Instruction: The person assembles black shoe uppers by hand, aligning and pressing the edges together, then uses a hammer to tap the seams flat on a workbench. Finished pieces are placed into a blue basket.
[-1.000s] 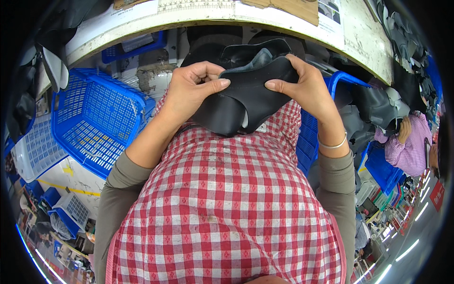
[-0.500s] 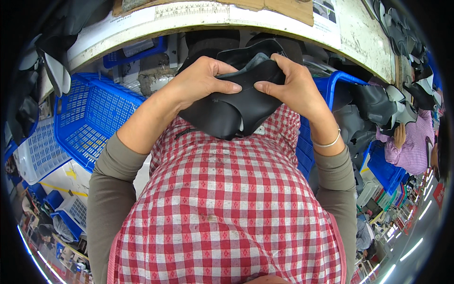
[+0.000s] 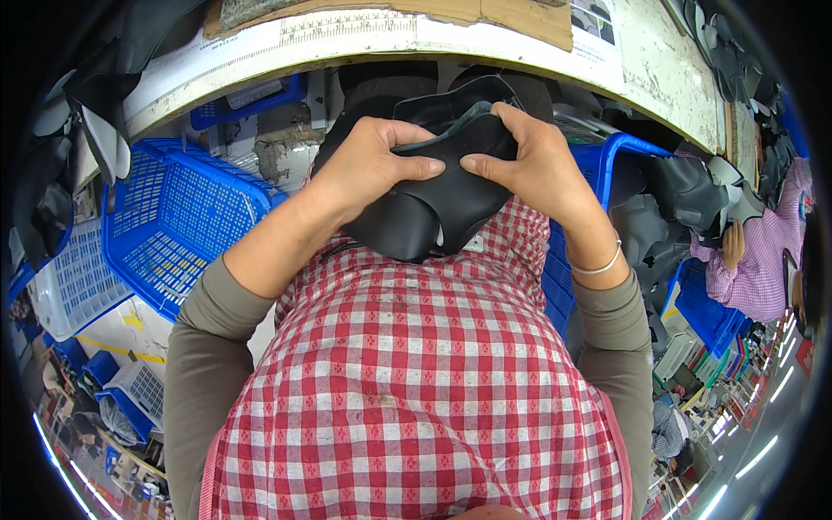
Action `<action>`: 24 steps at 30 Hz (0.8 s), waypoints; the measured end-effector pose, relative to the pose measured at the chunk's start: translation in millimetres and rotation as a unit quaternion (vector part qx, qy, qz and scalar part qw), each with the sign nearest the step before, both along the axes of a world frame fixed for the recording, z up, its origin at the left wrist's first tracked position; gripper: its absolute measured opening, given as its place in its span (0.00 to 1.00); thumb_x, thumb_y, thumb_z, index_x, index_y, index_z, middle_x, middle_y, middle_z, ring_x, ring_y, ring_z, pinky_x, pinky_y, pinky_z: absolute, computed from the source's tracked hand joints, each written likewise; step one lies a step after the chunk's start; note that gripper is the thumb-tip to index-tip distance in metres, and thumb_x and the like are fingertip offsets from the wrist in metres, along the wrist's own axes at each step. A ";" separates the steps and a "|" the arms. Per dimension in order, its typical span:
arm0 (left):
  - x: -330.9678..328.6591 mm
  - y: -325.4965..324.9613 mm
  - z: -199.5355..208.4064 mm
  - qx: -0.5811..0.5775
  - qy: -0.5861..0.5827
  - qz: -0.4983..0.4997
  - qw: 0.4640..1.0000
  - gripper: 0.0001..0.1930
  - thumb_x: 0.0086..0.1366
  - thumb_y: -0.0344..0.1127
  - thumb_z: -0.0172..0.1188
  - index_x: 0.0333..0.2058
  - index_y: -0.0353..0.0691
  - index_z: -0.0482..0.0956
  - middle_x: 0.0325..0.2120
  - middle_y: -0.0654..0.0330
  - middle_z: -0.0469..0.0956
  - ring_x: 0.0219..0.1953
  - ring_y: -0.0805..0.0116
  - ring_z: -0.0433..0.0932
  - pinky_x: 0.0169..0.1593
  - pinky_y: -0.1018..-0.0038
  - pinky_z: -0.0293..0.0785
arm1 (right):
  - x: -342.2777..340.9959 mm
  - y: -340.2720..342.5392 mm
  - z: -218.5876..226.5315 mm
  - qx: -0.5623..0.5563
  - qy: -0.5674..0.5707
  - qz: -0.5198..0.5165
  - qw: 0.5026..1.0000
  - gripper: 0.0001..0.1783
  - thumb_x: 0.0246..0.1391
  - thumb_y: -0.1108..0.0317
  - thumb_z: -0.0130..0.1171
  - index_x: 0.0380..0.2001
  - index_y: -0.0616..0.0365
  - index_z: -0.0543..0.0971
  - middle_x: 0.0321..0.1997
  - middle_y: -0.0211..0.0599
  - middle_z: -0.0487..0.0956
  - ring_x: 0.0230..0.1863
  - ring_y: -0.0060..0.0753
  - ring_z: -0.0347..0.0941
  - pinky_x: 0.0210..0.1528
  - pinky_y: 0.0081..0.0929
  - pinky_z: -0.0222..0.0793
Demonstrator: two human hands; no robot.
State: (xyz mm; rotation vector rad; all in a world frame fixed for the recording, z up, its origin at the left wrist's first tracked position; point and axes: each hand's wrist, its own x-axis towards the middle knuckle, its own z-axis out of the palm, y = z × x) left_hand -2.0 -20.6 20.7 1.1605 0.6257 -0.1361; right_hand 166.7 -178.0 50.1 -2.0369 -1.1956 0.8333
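We hold a black shoe upper (image 3: pixel 457 186) over the far end of our checked apron (image 3: pixel 407 373); its panels look joined, but whether its rim is finished we cannot tell. Our left hand (image 3: pixel 368 165) and right hand (image 3: pixel 542 165) each pinch that rim, thumbs outside. A blue basket (image 3: pixel 204 195) stands left of the apron, a worktable (image 3: pixel 667 104) beyond it.

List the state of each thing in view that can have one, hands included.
Left hand: closed, thumb on the black piece.
Right hand: closed, pinching its edge.
Black piece: held in both hands, folded, upper edges parted.
Left blue basket: open-topped, inside visible.
Bracelet: worn on right wrist.
Checked apron: worn, stained.
Cardboard: flat on table, ragged-edged.
Ceiling light: lit.
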 end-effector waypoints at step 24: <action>25.8 36.5 -1.4 0.008 -0.097 -0.108 0.989 0.15 0.73 0.38 0.63 0.49 0.32 0.86 0.39 0.60 0.86 0.42 0.77 0.83 0.49 0.78 0.80 | -5.7 -18.5 2.3 0.044 0.040 -0.087 0.994 0.19 0.57 0.64 0.74 0.35 0.59 0.72 0.31 0.27 0.72 0.36 0.20 0.66 0.40 0.21 0.69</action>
